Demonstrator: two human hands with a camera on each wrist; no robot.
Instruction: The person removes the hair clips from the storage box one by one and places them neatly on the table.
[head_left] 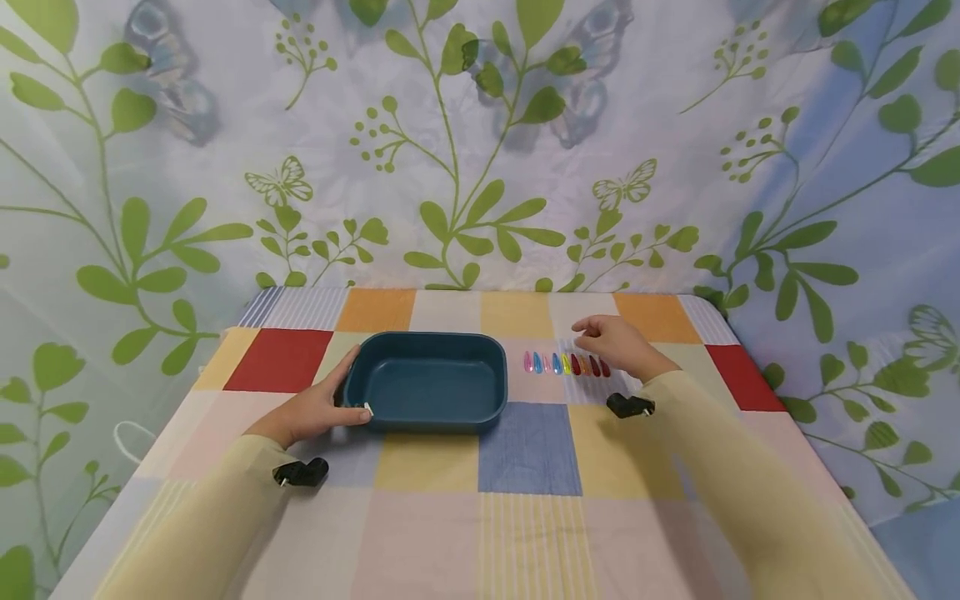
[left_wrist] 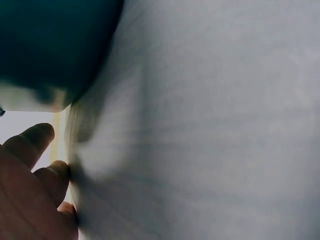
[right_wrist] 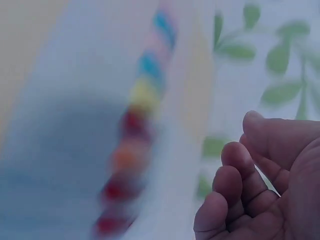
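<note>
My left hand (head_left: 307,412) holds the near left corner of a deep, dark teal baking dish (head_left: 427,422). Its thumb lies at the front rim and its fingers reach along the left wall. In the left wrist view, some of those fingers (left_wrist: 52,180) stand low beside the dish (left_wrist: 55,45), close to the cloth. Several small teardrop hair clips (head_left: 566,364) form a row to the right of the dish, in pink, blue, yellow, orange and dark red. Above the row's right end hovers my right hand (head_left: 618,344), fingers loosely bent and holding nothing. The right wrist view blurs the clips (right_wrist: 132,157).
A patchwork cloth (head_left: 420,533) covers the table, whose far edge meets a hanging curtain (head_left: 465,125) printed with leaves and butterflies. A white cable loop (head_left: 123,442) shows past the left edge. Each wrist carries a black camera mount (head_left: 303,472).
</note>
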